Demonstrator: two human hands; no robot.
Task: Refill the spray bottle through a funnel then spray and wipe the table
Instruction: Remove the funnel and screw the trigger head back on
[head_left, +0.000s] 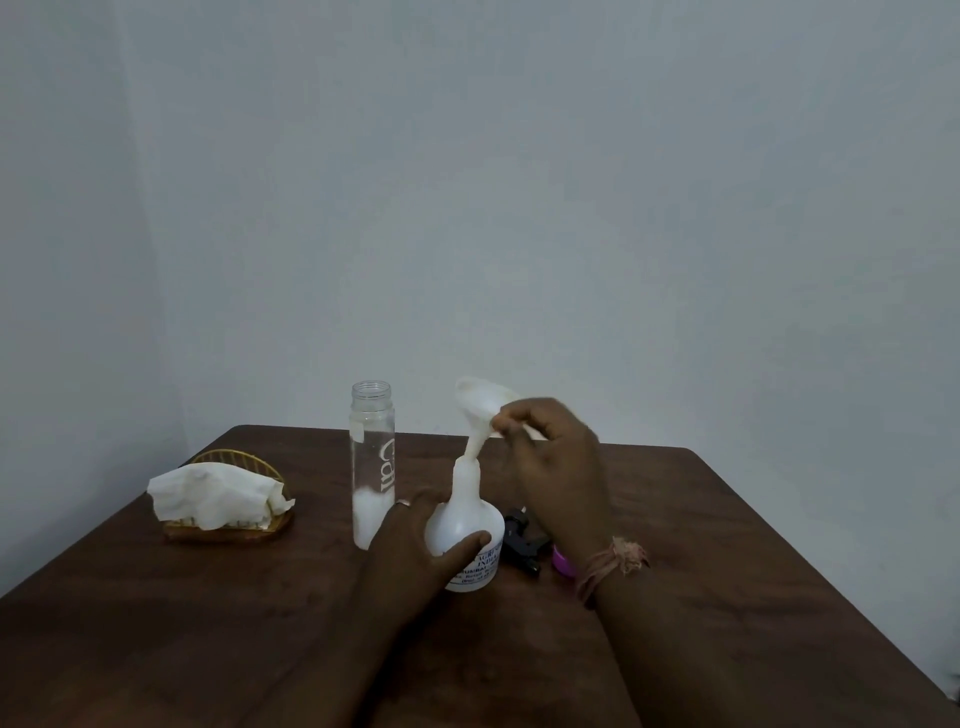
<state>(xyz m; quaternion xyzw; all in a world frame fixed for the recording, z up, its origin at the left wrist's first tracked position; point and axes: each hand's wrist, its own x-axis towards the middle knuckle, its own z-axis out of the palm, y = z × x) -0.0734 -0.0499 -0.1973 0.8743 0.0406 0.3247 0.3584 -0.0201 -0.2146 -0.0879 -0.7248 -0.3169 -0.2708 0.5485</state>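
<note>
The left hand (410, 540) wrapped the belly of the white plastic spray bottle (467, 525), its thumb pressed across the front and its fingers curled round the far side, steadying the bottle upright on the dark brown wooden table (208, 613). Above that grip, the right hand (556, 467) pinched the rim of the translucent white plastic funnel (480, 410) with thumb and fingertips. The funnel's stem met the bottle's open neck, but the cone leaned away toward the tall clear supply bottle (372, 467) – so it did not look fully seated.

Just beyond the left hand, the supply bottle stood uncapped with only a little liquid at its base. Behind the spray bottle, under the right wrist, lay the black trigger sprayer head (522, 540) and something pink (563, 561) I could not identify. Well off to the left of both hands, a crumpled white cloth (218, 493) sat in a small wicker basket (228, 532).

Whether the funnel was going in or coming out could not be told. Either way, the step would go best with the stem kept vertical over the neck – the 2 hands working against each other, the lower grip firm so the light bottle did not tip.
</note>
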